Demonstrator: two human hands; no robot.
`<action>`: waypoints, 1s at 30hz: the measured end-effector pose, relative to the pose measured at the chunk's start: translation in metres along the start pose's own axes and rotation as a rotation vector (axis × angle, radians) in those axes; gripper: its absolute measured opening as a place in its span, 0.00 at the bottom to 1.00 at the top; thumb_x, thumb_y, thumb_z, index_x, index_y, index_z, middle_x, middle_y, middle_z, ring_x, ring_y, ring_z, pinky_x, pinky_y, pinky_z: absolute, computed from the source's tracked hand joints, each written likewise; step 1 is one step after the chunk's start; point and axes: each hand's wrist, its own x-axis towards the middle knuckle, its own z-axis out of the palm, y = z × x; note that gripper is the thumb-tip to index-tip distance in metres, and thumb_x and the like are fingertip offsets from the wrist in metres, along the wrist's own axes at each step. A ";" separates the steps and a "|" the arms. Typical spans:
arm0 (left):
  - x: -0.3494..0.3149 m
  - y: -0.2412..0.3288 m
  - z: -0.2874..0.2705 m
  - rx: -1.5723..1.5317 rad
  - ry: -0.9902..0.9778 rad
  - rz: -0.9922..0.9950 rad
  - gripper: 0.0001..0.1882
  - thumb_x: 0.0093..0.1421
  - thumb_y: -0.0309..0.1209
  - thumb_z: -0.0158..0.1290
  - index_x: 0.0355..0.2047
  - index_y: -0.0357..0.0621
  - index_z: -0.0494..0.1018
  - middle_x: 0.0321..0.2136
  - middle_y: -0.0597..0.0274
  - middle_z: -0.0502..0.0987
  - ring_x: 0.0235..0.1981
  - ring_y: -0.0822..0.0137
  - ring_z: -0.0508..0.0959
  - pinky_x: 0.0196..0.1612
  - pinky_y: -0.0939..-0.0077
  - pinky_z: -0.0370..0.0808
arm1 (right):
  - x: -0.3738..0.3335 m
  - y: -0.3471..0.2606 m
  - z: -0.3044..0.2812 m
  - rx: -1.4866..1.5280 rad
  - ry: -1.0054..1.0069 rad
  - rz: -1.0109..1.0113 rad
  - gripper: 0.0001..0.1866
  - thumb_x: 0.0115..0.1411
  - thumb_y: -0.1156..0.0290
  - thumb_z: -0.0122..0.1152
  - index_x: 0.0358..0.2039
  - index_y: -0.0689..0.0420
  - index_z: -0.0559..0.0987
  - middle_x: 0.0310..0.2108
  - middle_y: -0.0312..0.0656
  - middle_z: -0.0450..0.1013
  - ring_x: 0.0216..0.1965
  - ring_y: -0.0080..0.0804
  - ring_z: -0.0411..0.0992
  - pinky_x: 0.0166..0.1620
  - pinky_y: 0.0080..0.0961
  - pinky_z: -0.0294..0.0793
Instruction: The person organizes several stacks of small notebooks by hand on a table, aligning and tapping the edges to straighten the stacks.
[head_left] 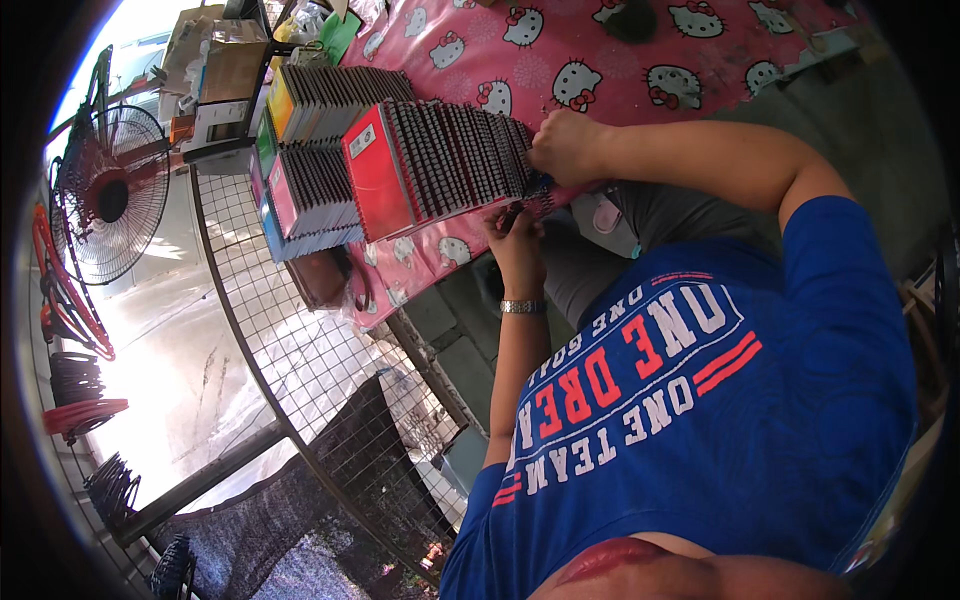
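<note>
A row of red spiral notebooks [440, 160] stands packed together on the table, black coils facing up. At the end of the row nearest my body, my left hand [518, 245] is closed in a pinch at the dark coiled edge of a spiral notebook [543, 203]. My right hand [568, 148] is curled into a fist just beyond it, beside the last red notebooks. Its fingertips are hidden, so whatever it holds cannot be made out. The notebook's cover is mostly out of sight between the hands and my legs.
More spiral notebooks [335, 100] in yellow, green, pink and blue covers stand left of the red row. A pink patterned tablecloth [620, 60] covers the table. Wire mesh [260, 240] and a standing fan [112, 195] are at the left. Cardboard boxes [232, 68] sit at the far left.
</note>
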 end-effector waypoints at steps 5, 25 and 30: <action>-0.001 0.000 0.002 -0.114 -0.006 0.005 0.18 0.55 0.20 0.56 0.41 0.44 0.61 0.29 0.64 0.72 0.23 0.72 0.73 0.24 0.81 0.70 | -0.011 0.020 0.010 -0.076 0.295 -0.077 0.08 0.46 0.67 0.57 0.24 0.56 0.81 0.28 0.44 0.78 0.35 0.39 0.78 0.39 0.36 0.75; 0.010 -0.014 0.004 -0.104 -0.026 -0.020 0.16 0.52 0.19 0.56 0.38 0.44 0.64 0.24 0.65 0.73 0.20 0.75 0.71 0.22 0.83 0.67 | -0.004 0.010 0.011 -0.011 0.050 0.005 0.09 0.47 0.66 0.57 0.25 0.56 0.80 0.29 0.44 0.77 0.38 0.39 0.76 0.44 0.34 0.72; 0.010 -0.018 0.002 -0.141 -0.014 -0.061 0.19 0.52 0.19 0.57 0.41 0.44 0.62 0.27 0.63 0.74 0.21 0.73 0.72 0.22 0.81 0.69 | -0.014 0.026 0.019 -0.127 0.500 -0.145 0.09 0.45 0.66 0.58 0.25 0.56 0.81 0.26 0.44 0.78 0.35 0.39 0.79 0.40 0.36 0.76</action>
